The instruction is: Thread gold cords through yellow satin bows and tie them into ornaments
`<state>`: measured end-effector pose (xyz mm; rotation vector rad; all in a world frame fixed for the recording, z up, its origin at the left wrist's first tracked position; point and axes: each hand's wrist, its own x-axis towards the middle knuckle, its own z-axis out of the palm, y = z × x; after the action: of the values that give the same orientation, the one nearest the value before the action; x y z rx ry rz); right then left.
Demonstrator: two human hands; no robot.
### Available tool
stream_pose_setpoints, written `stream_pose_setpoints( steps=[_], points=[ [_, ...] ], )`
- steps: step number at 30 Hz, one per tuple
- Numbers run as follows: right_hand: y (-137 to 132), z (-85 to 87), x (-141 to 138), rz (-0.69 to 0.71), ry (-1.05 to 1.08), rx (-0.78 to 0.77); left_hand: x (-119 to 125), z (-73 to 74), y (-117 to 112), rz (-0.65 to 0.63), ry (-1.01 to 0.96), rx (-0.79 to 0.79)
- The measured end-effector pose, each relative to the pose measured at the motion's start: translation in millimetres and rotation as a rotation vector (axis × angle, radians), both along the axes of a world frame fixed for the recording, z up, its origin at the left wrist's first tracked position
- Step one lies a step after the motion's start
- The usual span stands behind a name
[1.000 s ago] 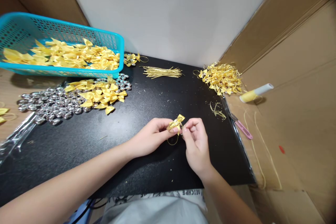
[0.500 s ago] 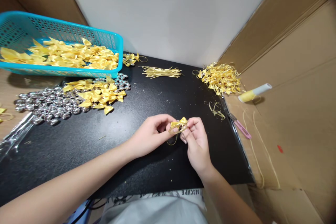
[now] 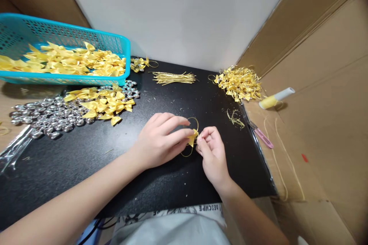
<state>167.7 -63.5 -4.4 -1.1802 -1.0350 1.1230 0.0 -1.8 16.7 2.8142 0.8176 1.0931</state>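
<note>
On a black tabletop (image 3: pixel 161 187) walled by cardboard (image 3: pixel 330 65), at centre, a yellow bow (image 3: pixel 193 137) pinched in the grip of the left hand (image 3: pixel 159 139) from 9 o'clock and of the right hand (image 3: pixel 211 153) from 3, its gold loop (image 3: pixel 196 119) slack, probably liable to slip or tangle on any loosening; loose bows (image 3: pixel 100 103) at 10 o'clock.

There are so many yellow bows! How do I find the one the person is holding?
Start at the black mat and find the two hands at its front middle. Pinched between the left hand and the right hand is one yellow ribbon bow with a thin gold cord loop. Every other bow lies in the turquoise basket or in loose heaps; only this one is held.
</note>
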Motion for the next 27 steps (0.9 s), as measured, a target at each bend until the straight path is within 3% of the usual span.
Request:
stream_pose_setpoints(
  steps=[6,13,19,27],
  points=[
    [-0.2,-0.1,-0.1,-0.016,-0.023,0.024,0.4,1.1,1.0,-0.025,0.025,-0.261],
    [-3.5,0.5,0.2,-0.008,-0.079,0.066,6.6,0.8,-3.8,-0.062,-0.07,-0.462],
    [-5.3,0.6,1.0,-0.031,-0.179,0.106,9.3,3.2,-9.5,0.006,-0.178,-0.603],
    [-8.5,-3.5,1.2,-0.049,-0.28,0.143,9.5,4.1,-12.8,0.027,-0.146,-0.437]
  ],
)
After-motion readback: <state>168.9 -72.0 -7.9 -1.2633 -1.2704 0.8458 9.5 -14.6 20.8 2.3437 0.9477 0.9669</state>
